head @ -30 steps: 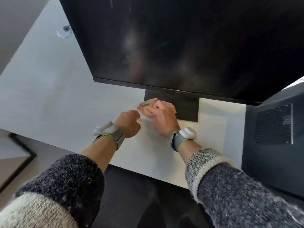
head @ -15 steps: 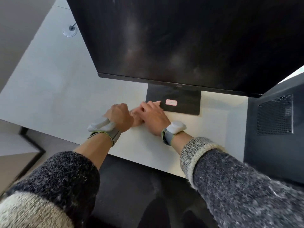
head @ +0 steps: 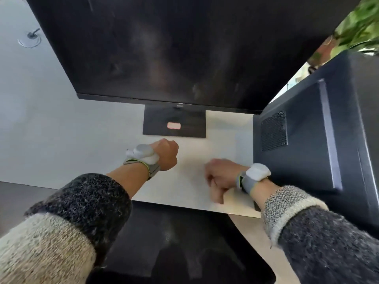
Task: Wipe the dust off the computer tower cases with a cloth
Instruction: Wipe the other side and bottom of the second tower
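Grey knit sleeves are framing my nearest view. Right hand: blurring above the white tabletop, fingers curling in; I am unable to tell whether they are holding anything. Left hand: hovering as a fist, fingers tucking under, nothing showing in it. Computer tower case: standing upright just beside the right hand. Monitor: sitting farthest back on its stand.

R hand motion-blurred, grip unclear; tower case cut off at right edge; monitor top cropped
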Demonstrator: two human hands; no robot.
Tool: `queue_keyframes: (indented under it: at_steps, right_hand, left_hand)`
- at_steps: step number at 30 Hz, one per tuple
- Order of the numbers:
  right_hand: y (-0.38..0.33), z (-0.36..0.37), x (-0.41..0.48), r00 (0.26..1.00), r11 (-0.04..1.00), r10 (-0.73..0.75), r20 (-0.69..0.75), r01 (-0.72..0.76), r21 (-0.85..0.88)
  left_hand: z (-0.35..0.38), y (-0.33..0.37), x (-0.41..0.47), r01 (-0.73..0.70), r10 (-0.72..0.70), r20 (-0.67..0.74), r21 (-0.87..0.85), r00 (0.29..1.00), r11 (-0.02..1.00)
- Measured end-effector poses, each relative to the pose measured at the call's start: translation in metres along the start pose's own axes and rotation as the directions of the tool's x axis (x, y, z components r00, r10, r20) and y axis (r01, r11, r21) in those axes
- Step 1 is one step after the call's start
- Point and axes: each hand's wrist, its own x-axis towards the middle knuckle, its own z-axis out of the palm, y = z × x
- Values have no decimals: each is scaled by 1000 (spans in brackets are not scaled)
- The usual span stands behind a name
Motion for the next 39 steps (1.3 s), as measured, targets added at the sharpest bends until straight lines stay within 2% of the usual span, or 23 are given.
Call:
queue_keyframes:
  at_steps: [1, 3, 4, 5, 8, 11, 12, 13, 14, 15, 16, 17, 19, 20, 21, 24, 27, 29, 34, 36, 39]
  right_hand:
    - [0, -11, 9, 982, 999, -16, -188, 25, 47]
    - [-10, -29, 30, 875, 983, -73, -478, 145, 114]
    - [-15, -30, 41, 853, 980, -59, -518, 148, 133]
    - [-19, -29, 49, 862, 985, -32, -506, 112, 128]
    - [-20, -2, 52, 938, 995, 83, -337, -63, 71]
    - [0, 40, 34, 995, 984, 96, -2, -95, -150]
    - [5, 48, 15, 967, 974, 171, 188, -138, -179]
    - [7, 53, -4, 932, 971, 205, 298, -155, -184]
    - [10, 52, -16, 921, 971, 228, 317, -190, -144]
    - [15, 46, -23, 931, 961, 273, 243, -272, -40]
    - [23, 35, -23, 939, 939, 331, 93, -338, 68]
    - [27, 21, -19, 911, 910, 403, -90, -389, 145]
    - [36, -10, -7, 741, 860, 510, -437, -426, 282]
    - [42, -23, 3, 658, 841, 541, -525, -425, 334]
    - [50, -27, 16, 611, 819, 573, -546, -438, 371]
    - [61, -9, 41, 648, 788, 616, -448, -510, 346]
    - [55, 29, 25, 676, 844, 536, -506, -453, 289]
    - [50, 47, 6, 749, 885, 465, -471, -407, 227]
    - [28, 88, -22, 839, 919, 391, -379, -378, 111]
    - [32, 110, -33, 860, 925, 381, -341, -350, 151]
    - [27, 132, -57, 855, 940, 333, -398, -271, 206]
  left_hand:
    - [1, 0, -1, 10, -10, 1, 0, 1000, 1000]
    - [5, -3, -2, 26, -26, -14, 4, 1000, 1000]
    - [6, -3, -4, 32, -32, -12, 20, 999, 999]
    - [6, -2, -5, 46, -46, -7, 31, 999, 998]
    - [11, 2, -5, 40, -40, -3, 35, 999, 999]
    - [14, 17, 0, 4, -6, 24, 69, 1000, 998]
    - [16, 28, 2, -15, 14, 22, 65, 1000, 998]
    - [15, 39, 4, -35, 34, 20, 64, 999, 997]
    - [15, 47, 6, -57, 56, 13, 62, 998, 996]
    - [14, 54, 7, -75, 75, 7, 56, 997, 996]
    - [15, 59, 8, -87, 86, 6, 49, 996, 995]
    - [16, 62, 8, -92, 92, 11, 41, 996, 995]
    - [21, 64, 7, -100, 99, 22, 36, 995, 994]
    - [23, 64, 5, -99, 98, 32, 43, 995, 994]
    - [25, 63, 3, -100, 97, 42, 56, 994, 993]
    - [29, 62, -5, -97, 93, 53, 68, 994, 993]
    - [30, 68, -10, -123, 117, 67, 91, 991, 988]
    - [31, 81, -12, -145, 138, 69, 114, 988, 983]
    - [27, 119, -18, -204, 197, 56, 174, 979, 963]
    - [30, 139, -26, -251, 241, 73, 204, 968, 946]
    - [36, 164, -37, -308, 281, 139, 244, 950, 920]
